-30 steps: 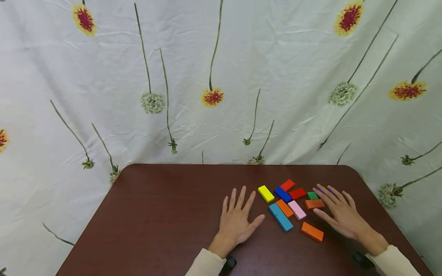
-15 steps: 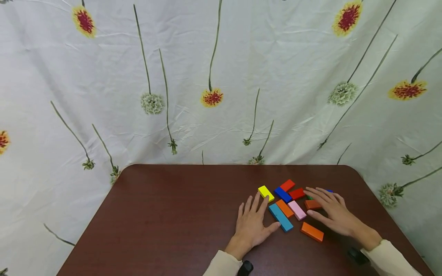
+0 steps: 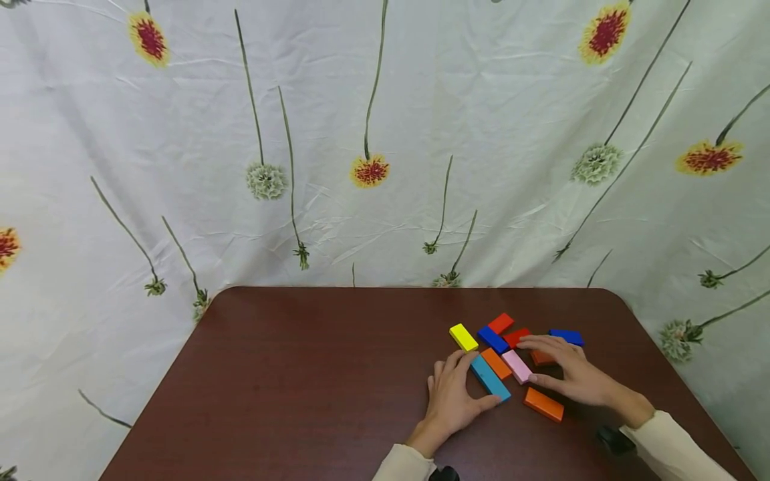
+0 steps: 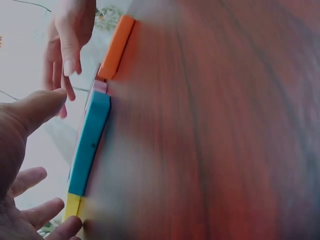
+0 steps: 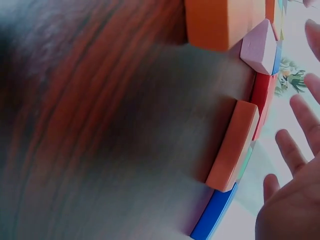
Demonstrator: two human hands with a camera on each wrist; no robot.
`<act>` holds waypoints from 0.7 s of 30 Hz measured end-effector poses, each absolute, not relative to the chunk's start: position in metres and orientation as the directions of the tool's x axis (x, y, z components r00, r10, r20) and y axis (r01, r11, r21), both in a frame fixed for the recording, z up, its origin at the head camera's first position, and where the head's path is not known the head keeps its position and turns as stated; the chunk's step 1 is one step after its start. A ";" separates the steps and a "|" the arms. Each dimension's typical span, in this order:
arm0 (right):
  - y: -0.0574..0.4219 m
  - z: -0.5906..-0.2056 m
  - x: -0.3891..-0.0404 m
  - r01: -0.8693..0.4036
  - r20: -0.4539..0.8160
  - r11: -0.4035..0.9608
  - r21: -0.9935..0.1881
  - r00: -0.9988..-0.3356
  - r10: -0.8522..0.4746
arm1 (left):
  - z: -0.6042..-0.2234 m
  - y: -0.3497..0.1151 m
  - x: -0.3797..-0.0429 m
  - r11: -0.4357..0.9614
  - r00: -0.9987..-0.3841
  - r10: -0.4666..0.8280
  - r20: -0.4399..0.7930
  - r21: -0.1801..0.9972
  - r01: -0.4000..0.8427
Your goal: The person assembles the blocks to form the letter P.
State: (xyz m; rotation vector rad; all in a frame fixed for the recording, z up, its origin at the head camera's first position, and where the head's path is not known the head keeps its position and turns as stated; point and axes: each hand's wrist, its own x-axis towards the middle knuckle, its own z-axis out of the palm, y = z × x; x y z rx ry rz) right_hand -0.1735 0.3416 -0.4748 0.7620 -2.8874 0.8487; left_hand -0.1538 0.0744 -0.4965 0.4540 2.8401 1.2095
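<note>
In the head view my left hand (image 3: 452,395) reaches the light blue block (image 3: 490,378). Its index fingertip is at the block's far end and its thumb tip at the near end. The left wrist view shows thumb and fingers spread around that block, not closed on it. My right hand (image 3: 574,374) hovers over the right side of the group, fingers loosely bent. Its thumb tip overlaps the near end of the pink block (image 3: 516,366), and its fingertips lie over a red block (image 3: 516,337). Part of a brown-orange block (image 3: 542,359) is hidden beneath it; the green block (image 5: 245,163) shows in the right wrist view.
A yellow block (image 3: 463,337), a blue block (image 3: 493,339), another red block (image 3: 501,323) and an orange block (image 3: 496,363) lie close together. A second blue block (image 3: 567,337) is behind my right hand, a separate orange block (image 3: 544,405) nearer. The dark brown table (image 3: 271,381) meets a flowered curtain (image 3: 325,133).
My left hand has moved right to the light blue block, its fingers drawing in from spread. My right hand has shifted left and nearer, uncovering the far-right blue block. The blocks have stayed in place.
</note>
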 end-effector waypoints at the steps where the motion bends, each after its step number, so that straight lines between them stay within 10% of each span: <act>1: 0.342 -0.475 -0.175 -0.475 0.173 0.718 -0.508 -0.873 -0.455 | -0.497 0.076 -0.153 0.639 -0.959 0.268 0.087 0.729 0.245; 21: 0.333 -0.475 -0.185 -0.537 0.149 0.604 -0.589 -0.807 -0.572 | -0.501 0.089 -0.155 0.525 -0.988 0.148 0.049 0.843 0.120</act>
